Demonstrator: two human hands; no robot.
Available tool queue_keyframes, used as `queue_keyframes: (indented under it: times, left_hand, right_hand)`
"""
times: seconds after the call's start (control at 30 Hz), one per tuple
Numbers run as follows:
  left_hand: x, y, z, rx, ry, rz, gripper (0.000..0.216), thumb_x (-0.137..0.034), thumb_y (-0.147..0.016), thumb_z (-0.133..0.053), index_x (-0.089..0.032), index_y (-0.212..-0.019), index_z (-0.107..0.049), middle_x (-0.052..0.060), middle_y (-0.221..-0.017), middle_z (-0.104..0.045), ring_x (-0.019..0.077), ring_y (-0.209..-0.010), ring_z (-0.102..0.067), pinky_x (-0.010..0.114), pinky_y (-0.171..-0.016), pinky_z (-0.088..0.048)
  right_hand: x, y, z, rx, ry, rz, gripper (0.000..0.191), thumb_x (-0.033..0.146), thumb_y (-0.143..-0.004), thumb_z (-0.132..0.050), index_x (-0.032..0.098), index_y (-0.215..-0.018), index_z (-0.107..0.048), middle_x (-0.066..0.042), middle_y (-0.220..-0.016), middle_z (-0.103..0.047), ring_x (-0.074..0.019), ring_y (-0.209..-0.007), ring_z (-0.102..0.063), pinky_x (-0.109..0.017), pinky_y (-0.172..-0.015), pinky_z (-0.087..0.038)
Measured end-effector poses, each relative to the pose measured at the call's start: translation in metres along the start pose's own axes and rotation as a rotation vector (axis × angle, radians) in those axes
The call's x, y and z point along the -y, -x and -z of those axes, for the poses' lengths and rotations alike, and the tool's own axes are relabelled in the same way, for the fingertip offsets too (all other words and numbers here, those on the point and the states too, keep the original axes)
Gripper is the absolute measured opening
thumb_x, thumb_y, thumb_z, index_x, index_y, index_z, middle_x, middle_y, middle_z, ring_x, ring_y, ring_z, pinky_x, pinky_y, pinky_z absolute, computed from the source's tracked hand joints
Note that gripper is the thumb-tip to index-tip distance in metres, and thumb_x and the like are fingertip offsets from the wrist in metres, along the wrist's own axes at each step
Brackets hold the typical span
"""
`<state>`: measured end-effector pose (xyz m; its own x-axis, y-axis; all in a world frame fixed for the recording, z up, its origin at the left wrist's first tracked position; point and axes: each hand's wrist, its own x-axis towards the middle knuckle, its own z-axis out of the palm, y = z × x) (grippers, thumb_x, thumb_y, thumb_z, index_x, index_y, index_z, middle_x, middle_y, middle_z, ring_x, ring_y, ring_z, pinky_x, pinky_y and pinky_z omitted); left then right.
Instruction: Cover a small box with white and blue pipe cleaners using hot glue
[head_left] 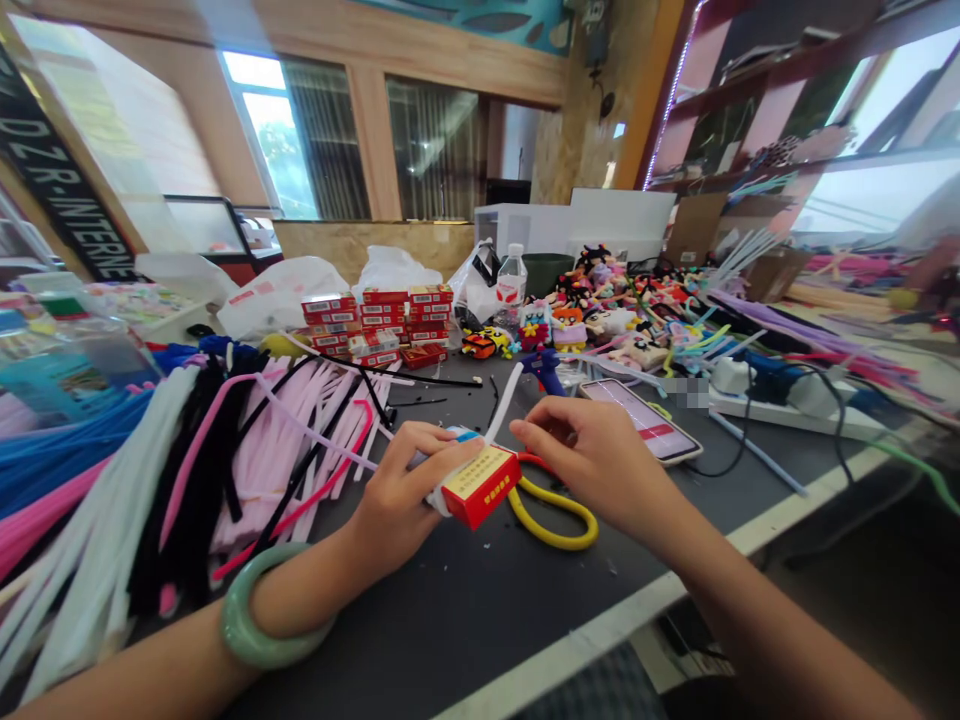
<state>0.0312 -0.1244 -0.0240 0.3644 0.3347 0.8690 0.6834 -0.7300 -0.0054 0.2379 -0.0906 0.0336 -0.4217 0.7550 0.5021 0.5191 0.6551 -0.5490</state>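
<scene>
My left hand (pixel 409 490), a green bangle (pixel 259 610) on its wrist, is closed around a small red and cream cardboard box (pixel 487 485) just above the dark table. A white fuzzy pipe cleaner (pixel 505 402) sticks up from behind the box, and white material also shows at its near left edge. To the right of the box, my right hand (pixel 581 445) hovers with bent fingers apart and nothing visible in them. Its fingertips are close to the white pipe cleaner but do not touch it. Under that hand lies a looped yellow cord (pixel 562 538) with a red part.
Bundles of pink, black, white and blue pipe cleaners (pixel 277 440) cover the left side. Stacked red boxes (pixel 386 325), a blue glue gun (pixel 541 370), a bottle (pixel 511 275) and colourful plush figures (pixel 592 320) stand behind. At right lie a phone (pixel 637 415) and a power strip (pixel 795 412).
</scene>
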Motion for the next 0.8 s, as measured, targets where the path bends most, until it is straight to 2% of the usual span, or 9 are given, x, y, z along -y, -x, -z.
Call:
queue_keyframes:
  times: [0.33,0.4,0.47,0.67,0.73,0.8]
  left_hand:
    - [0.0039,-0.0018,-0.0008,-0.005,-0.006,-0.070,0.040,-0.016,-0.086,-0.058,-0.023,-0.125,-0.056,0.006,-0.094,-0.056,0.0195,-0.090,-0.062,0.031,-0.079,-0.057]
    - [0.0045,-0.0027,-0.0011,-0.010,-0.005,-0.120,0.045,-0.017,-0.086,-0.058,-0.026,-0.130,-0.053,0.005,-0.094,-0.056,0.0191,-0.089,-0.062,0.031,-0.078,-0.057]
    - [0.0040,-0.0033,-0.0006,0.034,-0.028,-0.060,0.050,-0.014,-0.088,-0.055,-0.032,-0.134,-0.047,0.004,-0.095,-0.055,0.0183,-0.091,-0.061,0.031,-0.081,-0.056]
    - [0.0011,-0.0057,0.0036,0.071,-0.052,-0.013,0.060,-0.012,-0.086,-0.056,-0.038,-0.138,-0.040,0.002,-0.096,-0.055,0.0174,-0.089,-0.061,0.028,-0.079,-0.053]
    - [0.0025,-0.0066,0.0040,0.071,-0.091,-0.001,0.059,-0.016,-0.086,-0.058,-0.040,-0.137,-0.041,0.001,-0.095,-0.056,0.0173,-0.085,-0.061,0.027,-0.075,-0.052]
    - [0.0060,-0.0070,0.0033,0.035,-0.132,-0.012,0.056,-0.021,-0.087,-0.057,-0.043,-0.136,-0.041,0.000,-0.094,-0.057,0.0174,-0.082,-0.061,0.026,-0.072,-0.051]
  right_hand:
    - [0.0059,0.0048,-0.0002,-0.138,0.015,0.264,0.026,0.029,-0.092,-0.052,0.016,-0.070,-0.061,-0.001,-0.067,-0.064,-0.0108,-0.060,-0.055,-0.022,-0.058,-0.037]
    - [0.0059,0.0053,-0.0016,-0.164,0.001,0.323,0.026,0.028,-0.092,-0.051,0.015,-0.072,-0.061,-0.002,-0.069,-0.064,-0.0111,-0.063,-0.057,-0.021,-0.061,-0.039]
    - [0.0050,0.0054,-0.0032,-0.176,-0.006,0.388,0.024,0.027,-0.093,-0.051,0.014,-0.075,-0.061,-0.002,-0.071,-0.064,-0.0113,-0.064,-0.057,-0.021,-0.062,-0.040]
    - [0.0016,0.0029,-0.0023,-0.088,0.071,0.503,0.023,0.034,-0.093,-0.052,0.013,-0.086,-0.060,-0.005,-0.081,-0.063,-0.0137,-0.071,-0.058,-0.023,-0.066,-0.045]
    - [0.0026,0.0018,-0.0001,-0.023,0.106,0.557,0.027,0.038,-0.089,-0.059,0.011,-0.093,-0.060,-0.007,-0.088,-0.064,-0.0155,-0.080,-0.059,-0.025,-0.073,-0.047]
    - [0.0043,0.0007,0.0020,0.045,0.183,0.617,0.040,0.046,-0.082,-0.065,0.011,-0.102,-0.059,-0.009,-0.098,-0.065,-0.0181,-0.092,-0.057,-0.028,-0.084,-0.045]
